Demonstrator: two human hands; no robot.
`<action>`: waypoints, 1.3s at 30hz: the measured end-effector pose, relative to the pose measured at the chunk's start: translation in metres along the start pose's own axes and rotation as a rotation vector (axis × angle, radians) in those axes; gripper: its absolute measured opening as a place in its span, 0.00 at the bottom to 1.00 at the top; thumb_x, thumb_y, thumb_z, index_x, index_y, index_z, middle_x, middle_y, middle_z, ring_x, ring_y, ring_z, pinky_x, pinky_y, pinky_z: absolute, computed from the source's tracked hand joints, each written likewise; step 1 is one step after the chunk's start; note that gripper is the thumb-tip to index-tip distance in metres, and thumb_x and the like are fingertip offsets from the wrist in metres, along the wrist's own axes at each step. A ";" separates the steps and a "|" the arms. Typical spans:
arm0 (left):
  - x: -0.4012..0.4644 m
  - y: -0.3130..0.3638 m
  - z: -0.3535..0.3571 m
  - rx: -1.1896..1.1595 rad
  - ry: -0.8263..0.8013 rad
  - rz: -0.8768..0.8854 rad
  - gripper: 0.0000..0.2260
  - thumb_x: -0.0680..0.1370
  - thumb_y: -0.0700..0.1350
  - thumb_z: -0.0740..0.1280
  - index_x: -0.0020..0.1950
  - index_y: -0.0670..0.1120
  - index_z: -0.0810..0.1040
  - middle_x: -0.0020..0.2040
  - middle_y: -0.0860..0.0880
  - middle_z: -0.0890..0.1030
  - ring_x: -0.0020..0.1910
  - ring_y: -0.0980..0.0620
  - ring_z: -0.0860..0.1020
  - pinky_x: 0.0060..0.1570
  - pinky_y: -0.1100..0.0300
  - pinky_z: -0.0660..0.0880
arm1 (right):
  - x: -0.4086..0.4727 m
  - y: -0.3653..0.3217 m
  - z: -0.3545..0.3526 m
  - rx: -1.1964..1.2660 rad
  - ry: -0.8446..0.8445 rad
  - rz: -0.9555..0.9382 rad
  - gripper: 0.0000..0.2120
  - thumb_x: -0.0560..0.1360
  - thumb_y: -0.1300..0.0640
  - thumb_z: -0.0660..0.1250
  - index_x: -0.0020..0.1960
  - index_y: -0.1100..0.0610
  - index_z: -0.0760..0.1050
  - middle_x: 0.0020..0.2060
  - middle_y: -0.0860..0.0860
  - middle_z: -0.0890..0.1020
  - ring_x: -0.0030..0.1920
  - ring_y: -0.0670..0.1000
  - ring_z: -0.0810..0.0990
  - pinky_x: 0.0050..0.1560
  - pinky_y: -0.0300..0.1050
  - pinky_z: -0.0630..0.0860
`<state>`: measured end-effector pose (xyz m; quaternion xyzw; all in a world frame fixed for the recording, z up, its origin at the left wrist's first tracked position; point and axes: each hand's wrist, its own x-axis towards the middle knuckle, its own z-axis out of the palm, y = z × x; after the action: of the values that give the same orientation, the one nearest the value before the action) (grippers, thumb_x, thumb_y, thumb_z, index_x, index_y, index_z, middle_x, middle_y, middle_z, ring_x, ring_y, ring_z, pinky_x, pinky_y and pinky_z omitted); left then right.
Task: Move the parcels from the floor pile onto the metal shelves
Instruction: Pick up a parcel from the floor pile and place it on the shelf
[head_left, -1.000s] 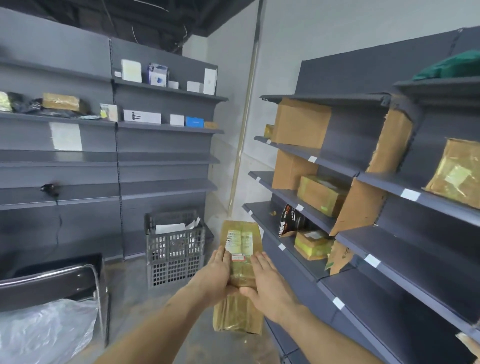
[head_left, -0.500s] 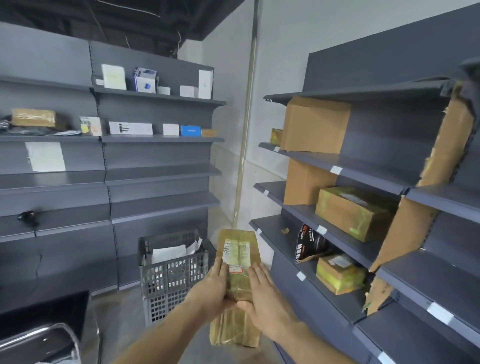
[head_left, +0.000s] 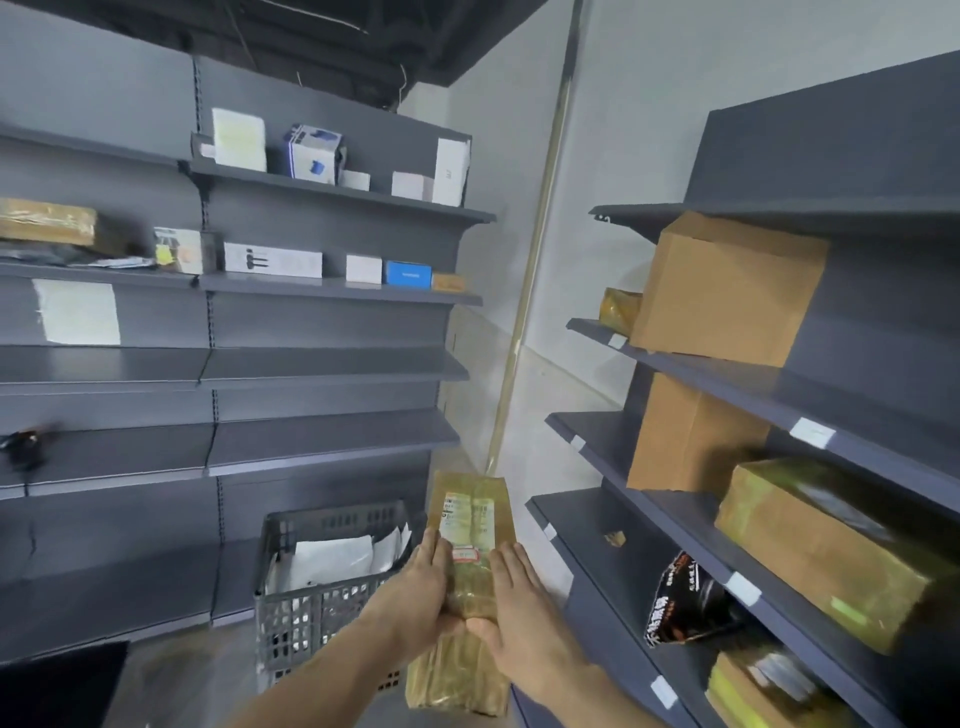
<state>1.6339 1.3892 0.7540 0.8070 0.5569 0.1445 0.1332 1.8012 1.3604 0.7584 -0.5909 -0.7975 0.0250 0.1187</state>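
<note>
Carrying a long taped parcel (head_left: 470, 566) endwise, the left hand (head_left: 415, 587) and right hand (head_left: 511, 597) clasped its sides, probably for steadiness; shelves (head_left: 613, 540) stood just beside.

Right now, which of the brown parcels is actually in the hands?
The long flat tape-wrapped parcel with the white label, held out lengthwise between the left hand and right hand. The other brown parcels all sit on the shelves.

Even, soft indoor light fills the room, casting only faint shadows under the shelves (head_left: 332, 364). The ceiling (head_left: 322, 36) stays dark. Wide-angle distortion bends verticals near the edges. Motion blur smears boxes (head_left: 826, 545) at lower right.
</note>
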 end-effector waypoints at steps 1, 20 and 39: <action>0.015 -0.014 -0.002 0.001 0.001 -0.005 0.43 0.78 0.48 0.68 0.80 0.41 0.40 0.80 0.43 0.38 0.77 0.45 0.61 0.71 0.56 0.63 | 0.022 -0.001 0.005 -0.004 -0.001 -0.002 0.38 0.81 0.44 0.59 0.80 0.57 0.42 0.80 0.51 0.43 0.78 0.48 0.38 0.74 0.39 0.40; 0.301 -0.151 -0.054 0.021 -0.107 0.232 0.44 0.79 0.52 0.68 0.80 0.41 0.39 0.79 0.44 0.33 0.73 0.46 0.66 0.67 0.58 0.67 | 0.305 0.037 0.034 -0.090 0.042 0.225 0.36 0.81 0.48 0.59 0.80 0.60 0.46 0.79 0.54 0.48 0.79 0.52 0.44 0.74 0.47 0.63; 0.552 -0.149 0.024 0.075 -0.246 0.368 0.47 0.75 0.56 0.70 0.81 0.44 0.40 0.79 0.50 0.34 0.70 0.51 0.70 0.67 0.57 0.70 | 0.451 0.198 0.077 0.034 0.024 0.414 0.37 0.80 0.46 0.58 0.79 0.63 0.47 0.79 0.57 0.50 0.79 0.54 0.44 0.76 0.52 0.59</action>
<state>1.7010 1.9565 0.7225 0.9110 0.3848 0.0460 0.1413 1.8467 1.8549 0.7198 -0.7402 -0.6572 0.0555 0.1306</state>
